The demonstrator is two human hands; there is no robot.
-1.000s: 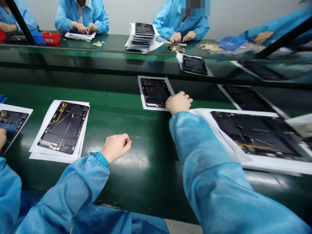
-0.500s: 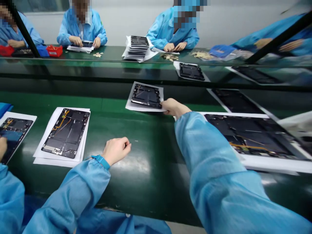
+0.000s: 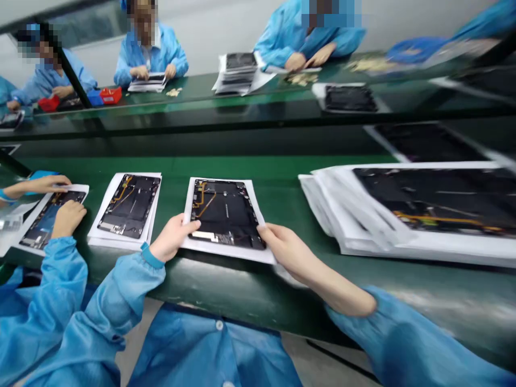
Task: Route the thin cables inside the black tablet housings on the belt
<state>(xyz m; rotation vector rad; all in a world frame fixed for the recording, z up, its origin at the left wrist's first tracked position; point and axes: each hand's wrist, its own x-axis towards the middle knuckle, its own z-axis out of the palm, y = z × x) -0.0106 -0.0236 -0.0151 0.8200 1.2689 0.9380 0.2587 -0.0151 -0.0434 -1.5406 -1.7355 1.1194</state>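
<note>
Between my hands is a black tablet housing [image 3: 229,209] with an orange flex cable at its upper left, lying on a white paper sheet [image 3: 253,257]. My left hand [image 3: 173,236] grips the left edge, thumb on top of the housing's lower left corner. On the right edge my right hand [image 3: 284,244] pinches the housing and sheet, its thumb on top. The fingers beneath are hidden. Just left of my left hand, a similar tablet housing [image 3: 131,207] rests on white sheets on the green bench.
At the right stands a stack of white sheets [image 3: 371,248] topped by another housing [image 3: 435,199]. A co-worker's hands [image 3: 68,217] work on a housing at the far left. Across a dark rail [image 3: 193,129], other people sit with stacked housings [image 3: 237,72] and red bins [image 3: 110,95].
My right hand has brought the housing and its sheet back from the far side of the bench toward me. My left hand has opened from a loose fist and taken the left edge.
</note>
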